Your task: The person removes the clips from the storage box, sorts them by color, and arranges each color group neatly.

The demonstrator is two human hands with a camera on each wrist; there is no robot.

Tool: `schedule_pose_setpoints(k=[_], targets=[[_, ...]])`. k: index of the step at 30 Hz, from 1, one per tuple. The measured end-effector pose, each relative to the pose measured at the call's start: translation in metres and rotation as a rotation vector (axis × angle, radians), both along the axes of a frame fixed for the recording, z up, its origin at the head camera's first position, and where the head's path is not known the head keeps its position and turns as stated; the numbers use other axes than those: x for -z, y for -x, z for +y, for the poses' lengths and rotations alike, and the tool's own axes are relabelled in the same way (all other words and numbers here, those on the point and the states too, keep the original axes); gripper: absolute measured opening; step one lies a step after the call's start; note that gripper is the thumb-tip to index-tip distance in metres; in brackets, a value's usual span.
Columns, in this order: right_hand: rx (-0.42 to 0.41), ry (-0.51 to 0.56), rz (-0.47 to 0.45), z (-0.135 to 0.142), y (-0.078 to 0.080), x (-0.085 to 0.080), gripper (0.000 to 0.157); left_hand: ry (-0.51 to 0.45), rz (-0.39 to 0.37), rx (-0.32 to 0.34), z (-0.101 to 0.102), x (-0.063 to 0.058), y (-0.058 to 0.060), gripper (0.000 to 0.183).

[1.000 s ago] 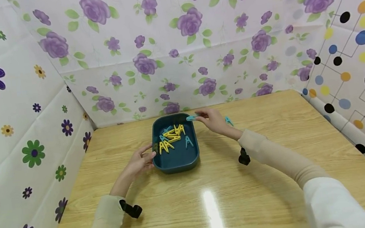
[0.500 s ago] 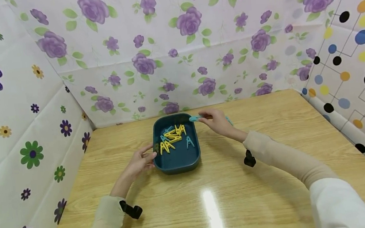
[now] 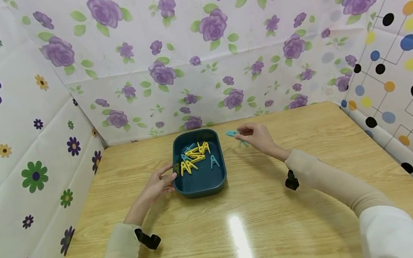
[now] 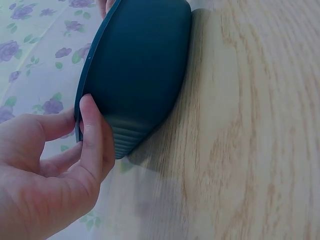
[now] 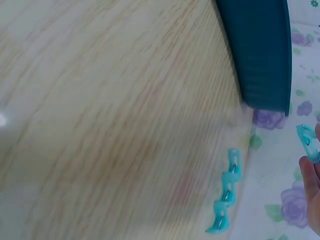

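My left hand point(image 3: 157, 182) grips the left rim of a dark teal plastic bin point(image 3: 200, 184), with its fingers at the rim in the left wrist view. Inside the bin lie several yellow clothespins point(image 3: 197, 158) and a few blue clothespins point(image 3: 214, 161). To the right of the bin, my right hand point(image 3: 261, 138) pinches a light blue clothespin point(image 3: 232, 133) above the table. Below that hand, a light blue clothespin point(image 3: 243, 143) shows on the table, partly hidden. The right wrist view shows a short row of light blue clothespins point(image 5: 227, 192) on the table near its back edge.
The wooden table point(image 3: 187, 243) stretches out on all sides of the bin. A floral cloth point(image 3: 202, 83) rises behind its back edge, and patterned cloths stand at the left and right. Black cameras are strapped to both wrists.
My right hand has moved right, carrying its clothespin from over the bin's back right corner to beside the bin. The left hand and the bin stay about where they were.
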State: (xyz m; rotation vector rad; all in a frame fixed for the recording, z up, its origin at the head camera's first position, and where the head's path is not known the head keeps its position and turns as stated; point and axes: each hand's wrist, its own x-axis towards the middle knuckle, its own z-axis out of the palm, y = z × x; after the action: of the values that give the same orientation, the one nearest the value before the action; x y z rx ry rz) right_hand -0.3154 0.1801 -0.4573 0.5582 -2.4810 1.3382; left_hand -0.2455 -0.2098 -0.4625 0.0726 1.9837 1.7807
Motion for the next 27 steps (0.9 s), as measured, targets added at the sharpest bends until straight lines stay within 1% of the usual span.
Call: schedule_pose_setpoints(k=[5,9,16,22,27], targets=[[0.005,0.016,-0.014,0.011,0.001,0.005,0.031,0.003,-0.004,-0.002,-0.001,0.001,0.000,0.067],[0.038,0.006,-0.013,0.019,0.002,0.008,0.027,0.010,-0.004,0.000,-0.001,0.001,0.000,0.067],[0.174,-0.049,-0.001,0.035,0.001,0.015,0.022,0.016,-0.002,0.003,-0.001,0.001,0.000,0.066],[0.302,-0.095,-0.024,0.050,0.003,0.020,0.022,0.015,-0.002,0.008,-0.002,0.001,-0.001,0.067],[0.346,-0.122,-0.055,0.064,0.005,0.025,0.021,0.001,-0.008,0.020,-0.002,-0.001,0.001,0.068]])
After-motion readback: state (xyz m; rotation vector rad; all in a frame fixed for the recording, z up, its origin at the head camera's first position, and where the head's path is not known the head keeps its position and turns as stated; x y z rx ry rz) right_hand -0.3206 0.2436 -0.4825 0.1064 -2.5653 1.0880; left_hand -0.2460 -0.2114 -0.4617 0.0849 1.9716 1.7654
